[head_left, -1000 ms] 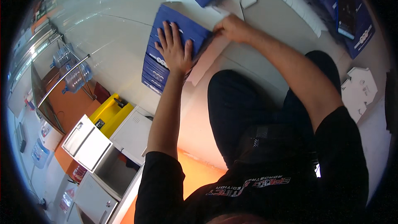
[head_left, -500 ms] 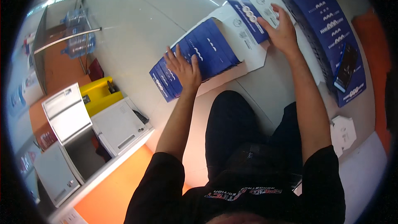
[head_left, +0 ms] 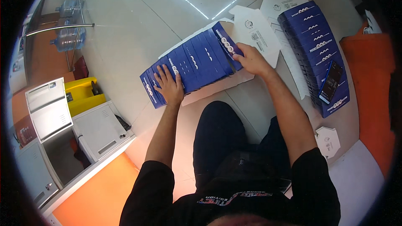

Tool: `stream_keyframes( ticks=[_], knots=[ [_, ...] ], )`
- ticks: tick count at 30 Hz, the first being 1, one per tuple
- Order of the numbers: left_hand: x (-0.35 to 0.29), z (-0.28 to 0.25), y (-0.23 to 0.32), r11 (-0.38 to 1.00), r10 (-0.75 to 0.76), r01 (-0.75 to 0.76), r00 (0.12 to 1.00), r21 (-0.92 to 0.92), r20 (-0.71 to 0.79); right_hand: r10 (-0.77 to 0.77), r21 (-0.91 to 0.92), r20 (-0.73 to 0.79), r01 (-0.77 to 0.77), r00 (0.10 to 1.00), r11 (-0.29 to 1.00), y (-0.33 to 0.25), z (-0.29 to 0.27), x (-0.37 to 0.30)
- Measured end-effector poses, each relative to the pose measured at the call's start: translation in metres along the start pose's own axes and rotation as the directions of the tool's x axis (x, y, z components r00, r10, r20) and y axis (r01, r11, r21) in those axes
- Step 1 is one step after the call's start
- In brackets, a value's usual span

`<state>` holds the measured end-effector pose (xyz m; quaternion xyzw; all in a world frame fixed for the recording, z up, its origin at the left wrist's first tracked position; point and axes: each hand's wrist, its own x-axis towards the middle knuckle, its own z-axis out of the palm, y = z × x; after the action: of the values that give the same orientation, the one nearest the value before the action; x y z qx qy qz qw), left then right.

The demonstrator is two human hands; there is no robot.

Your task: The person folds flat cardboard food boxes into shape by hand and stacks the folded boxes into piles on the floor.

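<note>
A row of blue cardboard cartons (head_left: 194, 60) with white print lies on a white cardboard sheet on the floor before me. Flat on the left part of the row rests my left hand (head_left: 169, 88), its fingers spread. At the right end, my right hand (head_left: 251, 60) grips the edge of the end blue carton (head_left: 225, 42) between thumb and fingers. That carton stands against the others, slightly tilted. Its lower part and the fingertips behind it are partly hidden.
White cardboard flaps (head_left: 256, 31) lie right of the row. Beyond is a second row of blue cartons (head_left: 314, 46) with a phone (head_left: 331, 81) on it. An orange seat (head_left: 370, 88) stands at right, white lockers (head_left: 100, 132) and a yellow object (head_left: 86, 96) at left.
My right hand has brought the end carton left from the white flaps to the row and closed on it. My left hand stays on the row. The whole view has shifted somewhat.
</note>
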<state>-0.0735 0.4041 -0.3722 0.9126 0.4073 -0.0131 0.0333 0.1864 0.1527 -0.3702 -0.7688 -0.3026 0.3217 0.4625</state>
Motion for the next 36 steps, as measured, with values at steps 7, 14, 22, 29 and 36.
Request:
stream_keyframes(
  ticks=[7,14,22,29,36],
  knots=[
    [0.003,-0.02,0.02,0.999,0.004,-0.008,0.998,0.052,0.062,0.157,0.657,0.026,-0.136,0.987,0.741,0.017,0.022,-0.004],
    [-0.009,-0.029,0.135,0.806,0.59,-0.587,0.806,-0.071,0.037,-0.27,0.125,-0.253,0.308,0.929,0.943,0.02,-0.011,-0.05],
    [-0.001,-0.004,0.164,0.743,0.659,-0.666,0.745,0.065,0.102,-0.271,-0.029,-0.144,0.27,0.952,0.963,0.032,0.019,-0.038],
    [-0.001,0.005,0.158,0.742,0.667,-0.668,0.744,0.06,0.039,-0.129,0.245,-0.017,0.129,0.992,0.961,0.031,0.009,-0.044],
    [-0.003,-0.004,0.154,0.709,0.705,-0.704,0.709,-0.052,0.023,-0.055,0.33,0.227,-0.024,0.972,0.944,0.012,0.001,-0.046]
  ],
)
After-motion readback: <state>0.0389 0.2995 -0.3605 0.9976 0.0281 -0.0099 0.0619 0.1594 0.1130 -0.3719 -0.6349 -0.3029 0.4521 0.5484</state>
